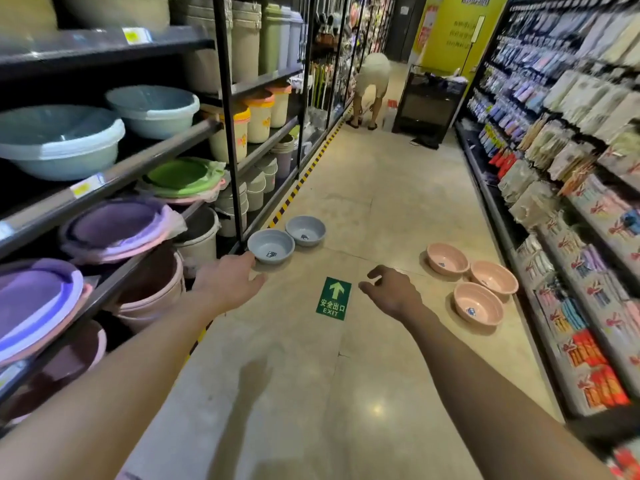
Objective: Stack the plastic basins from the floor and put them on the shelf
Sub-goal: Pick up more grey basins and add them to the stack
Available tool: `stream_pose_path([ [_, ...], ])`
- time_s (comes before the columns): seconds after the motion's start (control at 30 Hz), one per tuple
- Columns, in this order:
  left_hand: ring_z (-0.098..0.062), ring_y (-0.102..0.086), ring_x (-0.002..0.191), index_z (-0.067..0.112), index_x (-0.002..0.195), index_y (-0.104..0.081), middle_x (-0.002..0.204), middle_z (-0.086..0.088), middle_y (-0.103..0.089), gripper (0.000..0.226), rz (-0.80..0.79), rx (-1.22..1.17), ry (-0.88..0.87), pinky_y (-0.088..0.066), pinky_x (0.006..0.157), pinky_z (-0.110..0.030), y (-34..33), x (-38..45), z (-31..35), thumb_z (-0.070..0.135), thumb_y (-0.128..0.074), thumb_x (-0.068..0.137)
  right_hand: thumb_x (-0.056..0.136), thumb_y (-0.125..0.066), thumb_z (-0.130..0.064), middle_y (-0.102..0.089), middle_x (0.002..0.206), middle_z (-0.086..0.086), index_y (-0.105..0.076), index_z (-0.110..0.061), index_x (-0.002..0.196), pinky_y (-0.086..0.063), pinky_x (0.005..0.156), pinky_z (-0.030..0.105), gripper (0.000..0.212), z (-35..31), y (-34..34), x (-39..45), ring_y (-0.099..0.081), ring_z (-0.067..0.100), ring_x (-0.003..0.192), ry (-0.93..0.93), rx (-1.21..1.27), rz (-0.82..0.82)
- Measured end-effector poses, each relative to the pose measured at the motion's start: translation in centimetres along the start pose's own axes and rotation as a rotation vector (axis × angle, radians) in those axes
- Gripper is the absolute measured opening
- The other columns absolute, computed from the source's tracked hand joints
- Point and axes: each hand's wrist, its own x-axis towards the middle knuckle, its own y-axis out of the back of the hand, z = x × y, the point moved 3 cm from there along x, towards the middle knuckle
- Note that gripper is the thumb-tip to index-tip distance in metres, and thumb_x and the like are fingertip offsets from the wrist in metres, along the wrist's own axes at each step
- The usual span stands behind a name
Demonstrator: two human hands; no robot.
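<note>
Two grey plastic basins sit side by side on the aisle floor, the near grey basin [270, 245] and the far grey basin [306, 230]. Three pink basins lie to the right: one at the back [447, 258], one in the middle [494, 277] and one nearest me [478, 303]. My left hand [227, 280] reaches forward with relaxed fingers, its fingertips at the near grey basin's rim. My right hand [391, 289] hovers over the floor, fingers loosely curled, holding nothing. The shelf [114, 174] on the left carries stacked basins.
The left shelving holds blue, green, purple and pink basins plus buckets. Packaged goods fill the right rack [571, 188]. A green exit sticker [334, 298] marks the floor between my hands. A person [372, 88] bends down far along the aisle beside a black cart [427, 102].
</note>
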Motion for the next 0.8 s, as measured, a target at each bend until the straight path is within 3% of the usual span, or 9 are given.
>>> stream_pose_path([
  [0.17,-0.025,-0.063,0.095,0.021,0.116,-0.054,0.105,-0.003,-0.065,0.044,-0.064,-0.06,-0.037,-0.056,0.081,-0.043,-1.4,9.0,0.8,0.058,-0.045,0.096,0.091,-0.061,-0.054,-0.069,0.124,0.005,-0.063,-0.026,0.127,-0.046,0.081,0.036,0.046,0.2,0.9,7.3,-0.063,0.029,0.11,-0.053,-0.006,0.001],
  [0.33,-0.03,-0.064,0.089,0.021,0.109,-0.052,0.102,-0.008,-0.065,0.039,-0.098,-0.07,-0.076,-0.057,0.08,-0.046,-3.2,19.4,1.8,0.057,-0.043,0.095,0.09,-0.064,-0.053,-0.071,0.121,0.005,-0.063,-0.023,0.125,-0.051,0.09,0.04,0.046,0.4,1.6,17.2,-0.065,0.029,0.107,-0.089,0.074,0.002],
  [0.43,-0.028,-0.064,0.089,0.026,0.104,-0.049,0.105,-0.006,-0.065,0.04,-0.105,-0.03,-0.046,-0.056,0.078,-0.042,-4.8,26.3,2.4,0.063,-0.041,0.093,0.091,-0.063,-0.053,-0.071,0.122,0.005,-0.063,-0.023,0.126,-0.05,0.089,0.039,0.046,0.6,1.6,24.4,-0.064,0.029,0.108,-0.097,0.067,-0.028],
  [0.53,-0.027,-0.065,0.096,0.025,0.119,-0.054,0.114,-0.004,-0.066,0.048,-0.092,-0.038,0.001,-0.054,0.079,-0.039,-5.7,33.9,2.9,0.064,-0.043,0.093,0.092,-0.063,-0.051,-0.07,0.124,0.007,-0.063,-0.022,0.128,-0.052,0.095,0.043,0.046,0.4,2.0,32.7,-0.064,0.03,0.11,-0.08,0.073,-0.059],
  [0.63,-0.029,-0.064,0.102,0.026,0.122,-0.055,0.118,-0.004,-0.067,0.047,-0.077,-0.053,0.059,-0.048,0.079,-0.037,-5.9,41.3,3.3,0.062,-0.045,0.093,0.092,-0.063,-0.051,-0.068,0.128,0.008,-0.062,-0.022,0.13,-0.051,0.097,0.042,0.047,-0.6,3.0,41.2,-0.064,0.031,0.113,-0.057,0.061,-0.088],
  [0.8,-0.025,-0.063,0.098,0.027,0.12,-0.055,0.113,0.0,-0.066,0.045,-0.102,-0.045,0.113,-0.047,0.076,-0.036,-5.3,51.6,3.3,0.063,-0.046,0.095,0.094,-0.062,-0.051,-0.067,0.129,0.01,-0.06,-0.021,0.133,-0.05,0.098,0.042,0.049,-2.8,4.3,53.2,-0.062,0.031,0.114,-0.035,0.039,-0.131],
])
